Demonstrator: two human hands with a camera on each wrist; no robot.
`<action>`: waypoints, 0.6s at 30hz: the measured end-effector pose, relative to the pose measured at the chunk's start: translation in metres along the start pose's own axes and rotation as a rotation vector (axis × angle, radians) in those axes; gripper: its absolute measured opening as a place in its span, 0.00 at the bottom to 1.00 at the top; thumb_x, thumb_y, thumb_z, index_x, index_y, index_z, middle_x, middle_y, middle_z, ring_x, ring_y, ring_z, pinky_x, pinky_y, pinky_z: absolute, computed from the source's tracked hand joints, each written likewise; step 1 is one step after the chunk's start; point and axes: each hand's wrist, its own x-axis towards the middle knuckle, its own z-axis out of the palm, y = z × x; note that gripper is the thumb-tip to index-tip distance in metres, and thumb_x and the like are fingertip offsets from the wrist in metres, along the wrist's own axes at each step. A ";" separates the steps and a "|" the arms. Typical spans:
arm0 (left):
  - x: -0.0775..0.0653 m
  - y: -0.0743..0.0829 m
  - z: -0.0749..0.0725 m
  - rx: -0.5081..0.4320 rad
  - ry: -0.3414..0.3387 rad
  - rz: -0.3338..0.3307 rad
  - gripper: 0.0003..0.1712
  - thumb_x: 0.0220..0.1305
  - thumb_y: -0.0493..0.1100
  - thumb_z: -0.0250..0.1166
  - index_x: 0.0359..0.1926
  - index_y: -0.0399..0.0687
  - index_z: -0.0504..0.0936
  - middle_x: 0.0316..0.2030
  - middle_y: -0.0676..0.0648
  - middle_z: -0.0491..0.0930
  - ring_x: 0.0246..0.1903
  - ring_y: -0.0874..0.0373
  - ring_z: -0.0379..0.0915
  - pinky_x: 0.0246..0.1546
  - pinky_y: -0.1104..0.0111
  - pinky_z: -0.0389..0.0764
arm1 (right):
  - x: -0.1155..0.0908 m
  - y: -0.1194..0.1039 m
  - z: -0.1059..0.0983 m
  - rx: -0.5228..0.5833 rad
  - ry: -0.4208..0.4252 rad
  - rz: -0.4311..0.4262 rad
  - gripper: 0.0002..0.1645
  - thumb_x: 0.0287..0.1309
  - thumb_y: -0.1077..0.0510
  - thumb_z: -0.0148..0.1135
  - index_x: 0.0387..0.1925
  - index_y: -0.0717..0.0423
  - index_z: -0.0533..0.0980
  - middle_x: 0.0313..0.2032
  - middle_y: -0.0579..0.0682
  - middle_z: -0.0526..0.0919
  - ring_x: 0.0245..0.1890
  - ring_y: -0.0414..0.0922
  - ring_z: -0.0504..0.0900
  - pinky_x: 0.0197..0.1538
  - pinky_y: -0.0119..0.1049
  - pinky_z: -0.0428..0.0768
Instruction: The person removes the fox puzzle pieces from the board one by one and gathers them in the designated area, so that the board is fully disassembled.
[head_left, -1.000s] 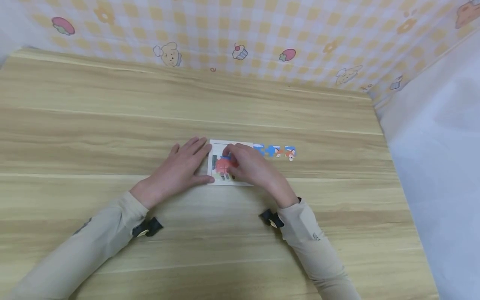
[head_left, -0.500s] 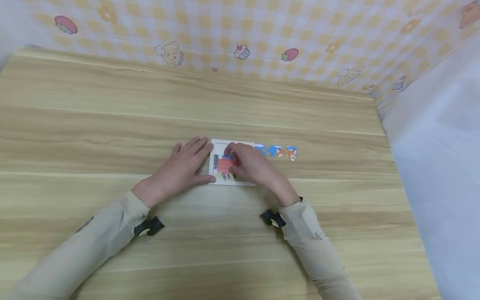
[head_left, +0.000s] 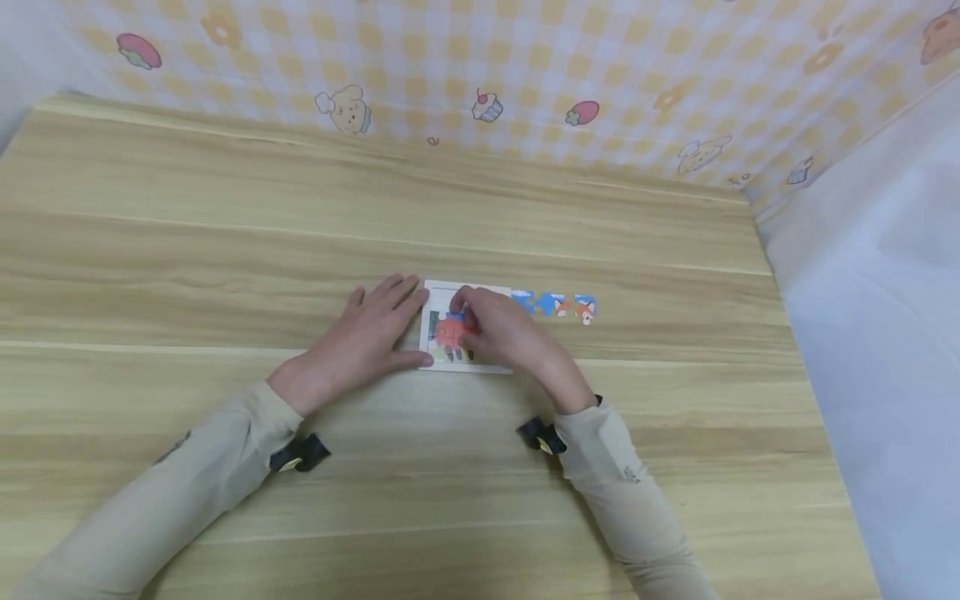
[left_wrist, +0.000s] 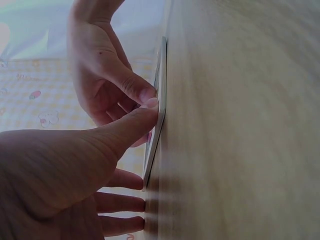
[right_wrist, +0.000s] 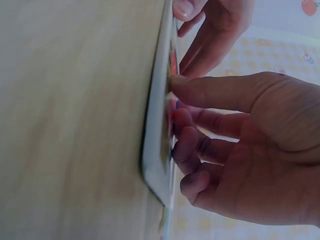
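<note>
A small white-framed jigsaw puzzle tray (head_left: pixel 465 367) lies on the table, its lower part filled by a red-bodied picture (head_left: pixel 448 332). My left hand (head_left: pixel 356 342) lies along the tray's left side, fingers spread and fairly straight. In the left wrist view, its thumb presses the tray's near rim (left_wrist: pixel 163 85). Over the right half of the tray, my right hand (head_left: pixel 506 329) has its thumb and fingers curled down. It pinches a puzzle piece (right_wrist: pixel 176 104), mostly hidden by the fingers, low against the picture in the right wrist view.
Just right of the tray lie loose puzzle pieces: a blue one (head_left: pixel 522 300), one with blue and a fox ear (head_left: pixel 553 304), and one with a fox face (head_left: pixel 585 309). A yellow checked cloth (head_left: pixel 525 50) hangs behind the wooden table (head_left: pixel 375 517).
Both hands keep nearly the same pose at the tray. The whole scene shifts slightly right in the head view; the loose pieces stay where they are.
</note>
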 end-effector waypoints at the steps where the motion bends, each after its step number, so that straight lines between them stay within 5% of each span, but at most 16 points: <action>1: 0.000 0.000 0.000 0.000 0.000 0.000 0.48 0.55 0.58 0.67 0.68 0.37 0.58 0.69 0.37 0.49 0.69 0.42 0.38 0.60 0.38 0.45 | 0.000 -0.001 0.000 -0.004 -0.003 0.006 0.20 0.55 0.65 0.62 0.51 0.59 0.71 0.30 0.49 0.74 0.30 0.45 0.72 0.33 0.32 0.72; 18: -0.001 0.000 0.000 -0.004 -0.003 0.005 0.48 0.55 0.57 0.66 0.68 0.36 0.57 0.69 0.36 0.49 0.69 0.41 0.38 0.59 0.37 0.45 | 0.001 0.001 0.000 -0.010 -0.012 -0.027 0.18 0.55 0.65 0.62 0.48 0.59 0.70 0.30 0.49 0.73 0.30 0.45 0.72 0.33 0.32 0.72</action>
